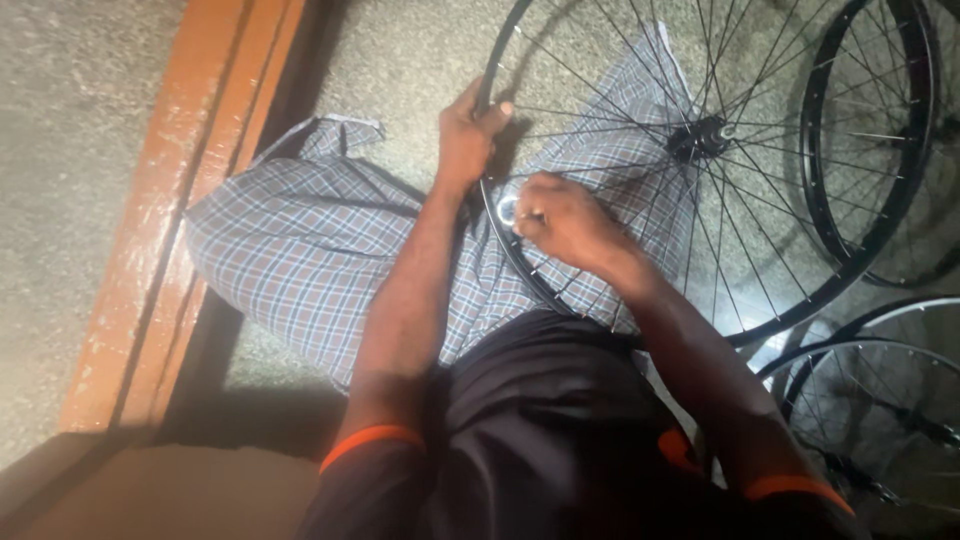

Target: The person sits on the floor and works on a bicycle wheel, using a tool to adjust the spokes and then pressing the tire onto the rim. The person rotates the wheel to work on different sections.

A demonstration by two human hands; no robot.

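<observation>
Black orange-trimmed shirt (pixel 540 420) nearest; left hand (pixel 468 135) clasps black spoked wheel rim (pixel 640 310), right hand (pixel 565 220) pinches small silver ring tool (pixel 508 210). Three more wheels (pixel 870 140) at three o'clock.

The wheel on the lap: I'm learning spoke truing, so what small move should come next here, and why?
Probably a small turn of the round silver tool with the right hand, which pinches it where a spoke meets the rim. The left hand already grips the rim higher up and steadies the wheel over the checked cloth, so nothing else seems to need shifting first.
</observation>
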